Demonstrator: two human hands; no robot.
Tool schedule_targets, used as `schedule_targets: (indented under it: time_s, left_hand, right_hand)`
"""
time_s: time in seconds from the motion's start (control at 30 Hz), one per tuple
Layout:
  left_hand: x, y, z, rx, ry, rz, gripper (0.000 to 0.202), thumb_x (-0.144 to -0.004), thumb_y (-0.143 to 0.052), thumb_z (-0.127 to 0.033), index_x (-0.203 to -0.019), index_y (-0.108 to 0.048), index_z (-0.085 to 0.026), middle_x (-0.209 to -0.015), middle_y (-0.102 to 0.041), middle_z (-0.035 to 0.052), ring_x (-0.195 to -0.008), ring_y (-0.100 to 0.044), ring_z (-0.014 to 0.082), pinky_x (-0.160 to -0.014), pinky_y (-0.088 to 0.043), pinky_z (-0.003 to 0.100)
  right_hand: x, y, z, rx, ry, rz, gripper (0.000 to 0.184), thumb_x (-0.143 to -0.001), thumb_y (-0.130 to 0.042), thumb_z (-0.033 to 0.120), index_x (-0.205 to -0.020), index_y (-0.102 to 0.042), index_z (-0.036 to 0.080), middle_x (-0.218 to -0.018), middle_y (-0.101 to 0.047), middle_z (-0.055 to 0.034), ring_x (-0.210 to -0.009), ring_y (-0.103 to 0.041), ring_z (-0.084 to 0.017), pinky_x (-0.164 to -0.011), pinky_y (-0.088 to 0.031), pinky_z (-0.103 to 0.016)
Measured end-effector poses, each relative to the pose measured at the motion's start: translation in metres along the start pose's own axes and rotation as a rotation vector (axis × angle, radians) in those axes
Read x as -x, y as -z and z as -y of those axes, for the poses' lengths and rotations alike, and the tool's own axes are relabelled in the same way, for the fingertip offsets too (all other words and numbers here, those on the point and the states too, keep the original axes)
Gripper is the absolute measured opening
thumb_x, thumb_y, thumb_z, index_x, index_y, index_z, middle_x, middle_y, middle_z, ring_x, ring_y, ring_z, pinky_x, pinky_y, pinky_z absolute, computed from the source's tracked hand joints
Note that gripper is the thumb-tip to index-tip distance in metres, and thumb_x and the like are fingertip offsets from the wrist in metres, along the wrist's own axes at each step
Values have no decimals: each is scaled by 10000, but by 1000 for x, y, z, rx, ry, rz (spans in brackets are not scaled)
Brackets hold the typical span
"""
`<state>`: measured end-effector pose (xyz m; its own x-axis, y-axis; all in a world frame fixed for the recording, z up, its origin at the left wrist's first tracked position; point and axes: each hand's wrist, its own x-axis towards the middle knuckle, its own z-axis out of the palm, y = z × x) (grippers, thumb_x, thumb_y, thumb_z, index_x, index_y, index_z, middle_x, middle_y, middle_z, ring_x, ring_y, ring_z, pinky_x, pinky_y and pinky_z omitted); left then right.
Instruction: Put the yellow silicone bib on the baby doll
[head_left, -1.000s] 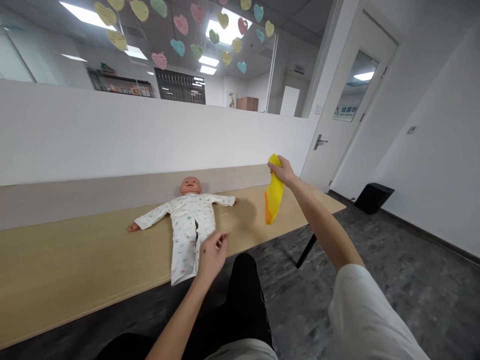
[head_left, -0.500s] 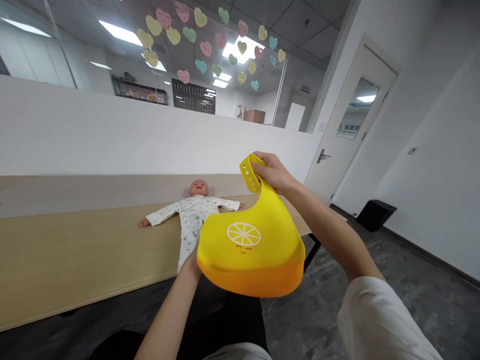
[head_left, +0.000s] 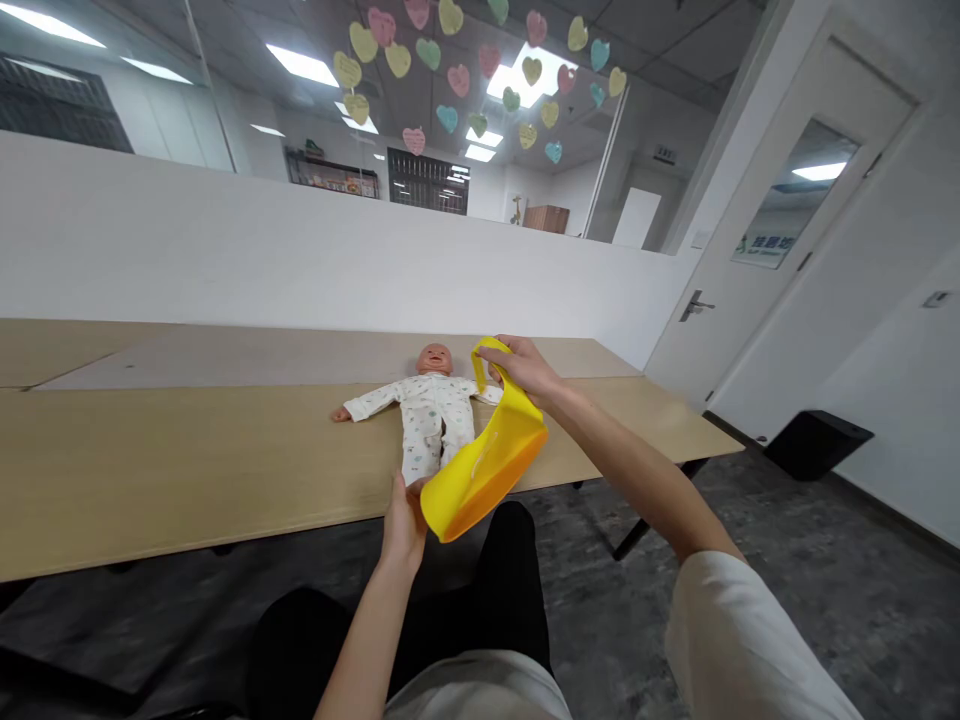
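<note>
A baby doll in a white printed sleepsuit lies on its back on the wooden table, head towards the wall. My right hand is closed on the neck strap of a yellow silicone bib, just right of the doll's shoulder. The bib hangs tilted over the table's front edge, its orange pocket end lowest. My left hand grips that lower end of the bib, beside the doll's feet.
A white half-wall with glass and paper hearts runs behind the table. A white door stands at the right. A black bin sits on the grey floor by the right wall. My dark-trousered legs are under the table edge.
The bib has come down from in front of me towards the doll and turned edge-on. My left hand has taken its lower end. The view has swung left.
</note>
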<state>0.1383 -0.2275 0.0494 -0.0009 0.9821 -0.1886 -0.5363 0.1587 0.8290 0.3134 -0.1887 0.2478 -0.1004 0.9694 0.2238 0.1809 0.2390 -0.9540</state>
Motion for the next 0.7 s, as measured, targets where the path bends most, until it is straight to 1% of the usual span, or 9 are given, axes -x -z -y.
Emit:
schedule_targets:
  time_s: [0.07, 0.13, 0.2, 0.3, 0.37, 0.5, 0.53, 0.6, 0.7]
  left_hand:
    - [16, -5, 2, 154, 52, -24, 595, -937, -315, -587, -1073, -671, -130, -1101, -719, 153, -1061, -676, 286, -859, -574, 401]
    - [29, -13, -1, 243, 14, 36, 542, -935, -365, -557, -1171, -642, -156, -1221, -680, 124, -1147, -634, 270, -914, -556, 392]
    - [35, -21, -9, 244, -1, 101, 456, -895, -496, -495, -1171, -646, -165, -1251, -668, 111, -1185, -611, 270, -954, -537, 385]
    - [28, -28, -28, 159, 15, 153, 373, -779, -683, -345, -1085, -671, -132, -1202, -688, 136, -1166, -620, 296, -981, -521, 400]
    - [16, -31, -47, 94, 11, 194, 381, -738, -733, -301, -1065, -670, -115, -1171, -696, 157, -1127, -641, 312, -983, -518, 429]
    - [-15, -39, -95, -30, -119, 270, 324, -788, -700, -254, -1080, -664, -117, -1121, -711, 146, -1079, -665, 300, -981, -511, 459]
    - [-25, -41, -108, -72, -153, 271, 309, -798, -689, -232, -1082, -662, -115, -1104, -716, 138, -1069, -669, 298, -976, -511, 468]
    - [-50, -48, -131, -176, -209, 325, 313, -822, -669, -216, -1114, -650, -104, -1095, -715, 132, -1075, -665, 297, -978, -498, 487]
    - [-99, -54, -156, -254, -164, 443, 304, -862, -621, -211, -1136, -641, -81, -1102, -708, 154, -1094, -655, 305, -986, -487, 495]
  right_hand:
    - [2, -3, 1, 2, 32, 2, 228, -823, -647, 328, -738, -501, 175, -535, -465, 49, -448, -417, -61, -433, -350, -179]
    - [4, -5, 3, -4, 43, -1, 212, -830, -646, 323, -766, -511, 173, -551, -482, 49, -447, -410, -52, -436, -346, -169]
    - [8, -7, 6, -16, 27, -8, 168, -844, -630, 300, -808, -527, 172, -552, -491, 53, -425, -387, -42, -426, -329, -161]
    - [12, -7, 10, -18, 23, -16, 137, -861, -611, 274, -821, -528, 173, -534, -487, 55, -407, -384, -44, -418, -320, -160]
    - [10, -5, 11, -17, 35, -21, 141, -868, -605, 286, -826, -530, 174, -532, -490, 51, -407, -399, -52, -414, -320, -164]
    - [-12, 8, 12, -31, 129, -81, 228, -863, -627, 365, -813, -531, 165, -598, -540, 25, -445, -440, -58, -432, -339, -168]
    - [-23, 13, 11, -35, 160, -110, 260, -863, -629, 391, -802, -525, 161, -614, -547, 19, -456, -442, -55, -440, -342, -166]
    - [-50, 23, 8, -41, 203, -169, 312, -871, -619, 440, -792, -513, 157, -627, -548, 15, -474, -442, -50, -460, -349, -161]
    - [-99, 36, -8, -74, 217, -236, 322, -891, -588, 466, -828, -504, 161, -635, -541, 20, -497, -462, -52, -503, -378, -166]
